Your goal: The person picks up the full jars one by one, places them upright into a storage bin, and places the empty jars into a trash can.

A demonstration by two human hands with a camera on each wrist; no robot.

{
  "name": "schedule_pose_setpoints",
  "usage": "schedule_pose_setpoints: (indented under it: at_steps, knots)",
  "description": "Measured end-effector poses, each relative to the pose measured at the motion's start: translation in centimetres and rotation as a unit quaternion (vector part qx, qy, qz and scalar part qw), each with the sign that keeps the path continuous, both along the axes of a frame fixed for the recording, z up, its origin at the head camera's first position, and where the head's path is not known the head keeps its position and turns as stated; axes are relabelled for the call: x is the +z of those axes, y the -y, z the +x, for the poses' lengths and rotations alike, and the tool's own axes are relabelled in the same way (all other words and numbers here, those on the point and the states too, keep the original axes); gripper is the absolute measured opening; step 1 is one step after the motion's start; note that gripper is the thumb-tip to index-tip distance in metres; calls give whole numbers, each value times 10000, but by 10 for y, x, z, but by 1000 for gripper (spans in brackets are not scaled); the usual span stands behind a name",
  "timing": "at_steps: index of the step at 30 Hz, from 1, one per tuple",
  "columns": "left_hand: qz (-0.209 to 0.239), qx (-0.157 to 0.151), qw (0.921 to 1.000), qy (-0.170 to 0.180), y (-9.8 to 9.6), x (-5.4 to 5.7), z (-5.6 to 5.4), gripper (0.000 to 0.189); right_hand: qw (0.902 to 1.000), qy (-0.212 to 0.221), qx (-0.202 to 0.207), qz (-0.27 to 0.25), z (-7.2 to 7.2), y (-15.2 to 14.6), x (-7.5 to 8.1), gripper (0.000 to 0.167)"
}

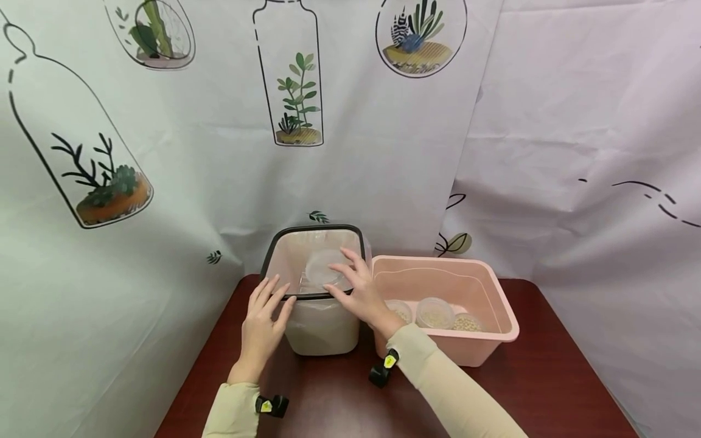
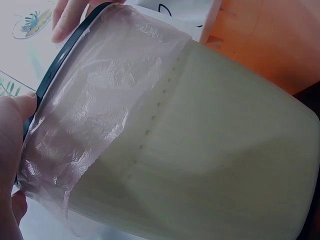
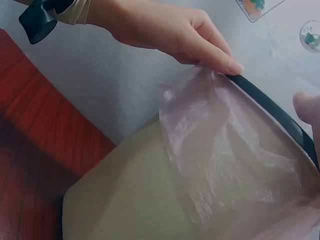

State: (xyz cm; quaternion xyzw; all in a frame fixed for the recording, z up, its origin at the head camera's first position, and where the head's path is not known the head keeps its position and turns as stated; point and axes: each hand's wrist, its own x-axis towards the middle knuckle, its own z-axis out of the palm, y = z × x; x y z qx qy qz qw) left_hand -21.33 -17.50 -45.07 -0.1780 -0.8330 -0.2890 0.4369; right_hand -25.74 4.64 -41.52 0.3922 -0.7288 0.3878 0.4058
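A beige trash bin (image 1: 320, 334) with a black rim stands on the table, lined with a thin, translucent bag (image 2: 95, 95) folded over its outside. My left hand (image 1: 261, 325) rests at the bin's front left corner, fingertips and thumb touching the rim. Over the bin's opening is my right hand (image 1: 358, 289), its fingers spread and thumb apart, holding nothing visible. Inside the bin, just beyond those fingers, shows a whitish translucent round piece (image 1: 320, 267); whether it is a lid or a cup I cannot tell.
Right of the bin stands a pink plastic tub (image 1: 438, 277). Several clear round containers (image 1: 434, 313) of pale grains or beans sit in it. Both stand on a dark red table (image 1: 339, 401), with a printed cloth (image 1: 378, 176) hanging behind.
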Motion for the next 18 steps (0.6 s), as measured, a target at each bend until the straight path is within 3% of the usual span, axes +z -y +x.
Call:
schedule_pose_setpoints:
  at_steps: [7, 18]
  knots:
    - [94, -62, 9999, -125, -2, -2, -2, 32, 10000, 33, -39, -70, 2, -2, -1, 32]
    - [126, -167, 9997, -155, -2, -1, -3, 34, 9991, -347, -106, -233, 11, -12, 2, 29]
